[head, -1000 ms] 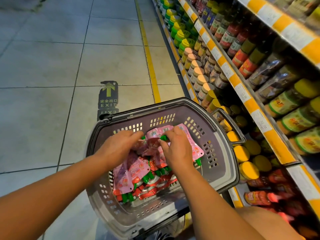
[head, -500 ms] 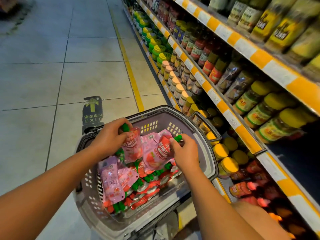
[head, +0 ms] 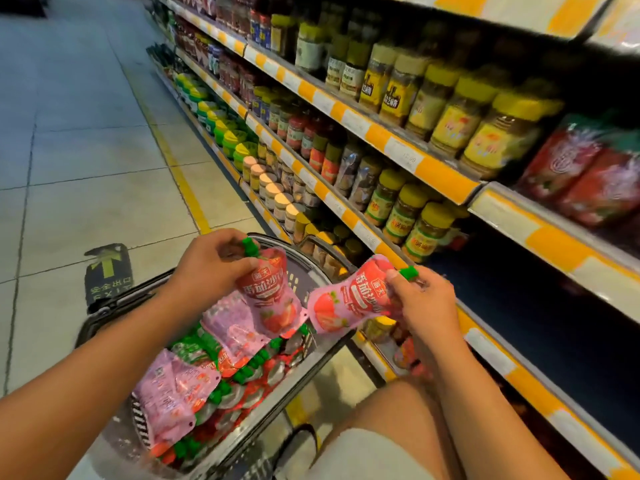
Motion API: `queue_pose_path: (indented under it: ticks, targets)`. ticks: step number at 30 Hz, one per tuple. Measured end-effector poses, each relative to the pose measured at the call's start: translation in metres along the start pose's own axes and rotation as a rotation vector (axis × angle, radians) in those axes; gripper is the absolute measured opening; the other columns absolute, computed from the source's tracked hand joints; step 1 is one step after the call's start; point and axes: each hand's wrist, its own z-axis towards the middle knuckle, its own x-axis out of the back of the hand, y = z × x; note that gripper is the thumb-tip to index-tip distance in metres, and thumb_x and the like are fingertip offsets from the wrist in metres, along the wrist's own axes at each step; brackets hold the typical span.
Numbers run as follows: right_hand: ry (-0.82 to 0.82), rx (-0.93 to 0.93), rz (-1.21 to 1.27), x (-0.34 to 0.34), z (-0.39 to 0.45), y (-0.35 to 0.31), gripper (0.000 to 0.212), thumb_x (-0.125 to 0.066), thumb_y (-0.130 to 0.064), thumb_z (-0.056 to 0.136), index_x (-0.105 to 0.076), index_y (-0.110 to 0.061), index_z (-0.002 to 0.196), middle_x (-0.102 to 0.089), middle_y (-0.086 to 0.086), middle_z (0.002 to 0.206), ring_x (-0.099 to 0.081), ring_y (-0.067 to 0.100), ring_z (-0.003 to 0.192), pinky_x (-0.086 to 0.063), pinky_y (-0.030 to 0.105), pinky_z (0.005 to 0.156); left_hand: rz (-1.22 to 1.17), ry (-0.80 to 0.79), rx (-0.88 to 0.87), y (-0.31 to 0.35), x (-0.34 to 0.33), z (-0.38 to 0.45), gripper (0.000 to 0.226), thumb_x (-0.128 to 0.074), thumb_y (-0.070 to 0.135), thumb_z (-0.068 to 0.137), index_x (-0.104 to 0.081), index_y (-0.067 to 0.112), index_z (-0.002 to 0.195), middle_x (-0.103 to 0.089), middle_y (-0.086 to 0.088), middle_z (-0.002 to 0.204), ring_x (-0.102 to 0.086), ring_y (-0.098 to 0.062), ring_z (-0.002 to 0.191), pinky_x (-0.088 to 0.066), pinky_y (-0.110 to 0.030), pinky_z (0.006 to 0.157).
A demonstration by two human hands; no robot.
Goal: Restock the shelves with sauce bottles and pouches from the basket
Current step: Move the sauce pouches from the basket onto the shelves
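Observation:
My left hand (head: 211, 268) pinches the green-capped top of a red-and-pink sauce pouch (head: 268, 294), which hangs upright above the basket. My right hand (head: 424, 303) grips a second pouch (head: 349, 299) by its green cap, and this one lies tilted sideways toward the shelves. Both pouches are lifted clear of the grey basket (head: 114, 306), which holds several more pink and red pouches (head: 194, 382) with green caps. A dark, bare stretch of shelf (head: 540, 306) opens to the right of my right hand.
Shelves (head: 349, 114) with orange-and-white price strips run along the right, packed with jars and bottles. Red pouches (head: 585, 171) stand on the upper right shelf. My knee (head: 388, 420) is below the right hand. Tiled floor with a yellow line and an exit sticker (head: 107, 271) lies left.
Both hands have risen out of the basket, each with a pouch. The right hand has swung its pouch toward the shelves, and the view has turned right and upward.

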Motion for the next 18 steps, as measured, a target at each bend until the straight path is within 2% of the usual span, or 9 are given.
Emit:
queue_pose_path:
  ticks: [2, 4, 6, 8, 9, 11, 13, 14, 18]
  targets:
    - [0.057, 0.011, 0.004, 0.037, -0.007, 0.000, 0.027, -0.075, -0.048, 0.081, -0.073, -0.021, 0.081, -0.072, 0.005, 0.068, -0.072, 0.021, 0.065, -0.059, 0.047, 0.055, -0.040, -0.017, -0.015, 0.010, -0.018, -0.003, 0.019, -0.083, 0.008, 0.085, -0.074, 0.023, 0.093, -0.076, -0.003, 0.092, -0.073, -0.032, 0.092, -0.062, -0.049, 0.073]
    - [0.110, 0.001, 0.025, 0.071, -0.016, 0.002, 0.033, -0.073, -0.050, 0.079, -0.072, -0.017, 0.083, -0.072, 0.012, 0.074, -0.073, 0.035, 0.073, -0.060, 0.062, 0.065, -0.052, -0.035, -0.059, 0.021, -0.038, -0.005, 0.020, -0.084, 0.011, 0.085, -0.073, 0.024, 0.095, -0.077, -0.003, 0.094, -0.074, -0.033, 0.092, -0.062, -0.044, 0.065]
    - [0.173, -0.019, 0.065, 0.104, -0.028, 0.004, 0.032, -0.073, -0.050, 0.078, -0.074, -0.018, 0.085, -0.074, 0.009, 0.077, -0.075, 0.036, 0.078, -0.059, 0.066, 0.070, -0.090, -0.074, -0.083, 0.035, -0.061, -0.008, 0.022, -0.083, 0.008, 0.085, -0.073, 0.026, 0.093, -0.077, -0.004, 0.095, -0.073, -0.034, 0.095, -0.061, -0.044, 0.068]
    - [0.249, -0.028, 0.091, 0.136, -0.042, 0.006, 0.034, -0.073, -0.050, 0.076, -0.074, -0.018, 0.086, -0.074, 0.010, 0.078, -0.075, 0.037, 0.080, -0.058, 0.067, 0.071, -0.123, -0.114, -0.093, 0.050, -0.087, -0.013, 0.023, -0.081, 0.005, 0.085, -0.074, 0.026, 0.089, -0.077, -0.008, 0.097, -0.073, -0.037, 0.100, -0.061, -0.052, 0.082]
    - [0.292, -0.028, 0.115, 0.152, -0.050, 0.008, 0.033, -0.074, -0.049, 0.076, -0.074, -0.017, 0.085, -0.075, 0.011, 0.079, -0.075, 0.038, 0.080, -0.058, 0.067, 0.071, -0.129, -0.136, -0.107, 0.056, -0.101, -0.017, 0.022, -0.081, 0.004, 0.086, -0.074, 0.025, 0.090, -0.076, -0.010, 0.098, -0.073, -0.036, 0.099, -0.061, -0.052, 0.085]
    - [0.380, -0.044, 0.196, 0.183, -0.063, 0.012, 0.026, -0.076, -0.042, 0.079, -0.075, -0.017, 0.085, -0.076, 0.012, 0.080, -0.076, 0.035, 0.080, -0.060, 0.066, 0.072, -0.142, -0.163, -0.133, 0.068, -0.130, -0.024, 0.021, -0.081, 0.005, 0.087, -0.073, 0.024, 0.091, -0.077, -0.007, 0.095, -0.074, -0.028, 0.091, -0.063, -0.045, 0.076]
    - [0.455, -0.069, 0.280, 0.213, -0.075, 0.019, 0.015, -0.077, -0.031, 0.087, -0.075, -0.016, 0.083, -0.077, 0.013, 0.082, -0.077, 0.035, 0.081, -0.061, 0.064, 0.073, -0.175, -0.181, -0.138, 0.078, -0.160, -0.034, 0.030, -0.078, 0.004, 0.088, -0.074, 0.033, 0.085, -0.078, 0.002, 0.087, -0.074, -0.016, 0.080, -0.061, -0.034, 0.061]
    - [0.491, -0.080, 0.317, 0.228, -0.081, 0.023, 0.014, -0.076, -0.027, 0.090, -0.074, -0.015, 0.082, -0.076, 0.014, 0.083, -0.076, 0.037, 0.082, -0.062, 0.063, 0.073, -0.193, -0.192, -0.130, 0.081, -0.176, -0.040, 0.035, -0.077, 0.003, 0.089, -0.075, 0.037, 0.082, -0.078, 0.005, 0.084, -0.074, -0.013, 0.077, -0.060, -0.033, 0.060]
    - [0.621, -0.099, 0.366, 0.283, -0.107, 0.045, 0.018, -0.074, -0.025, 0.094, -0.071, -0.013, 0.082, -0.077, 0.012, 0.084, -0.077, 0.032, 0.084, -0.063, 0.057, 0.077, -0.233, -0.253, -0.078, 0.087, -0.238, -0.061, 0.017, -0.076, 0.003, 0.091, -0.072, 0.019, 0.096, -0.078, -0.006, 0.087, -0.074, -0.028, 0.084, -0.059, -0.039, 0.065]
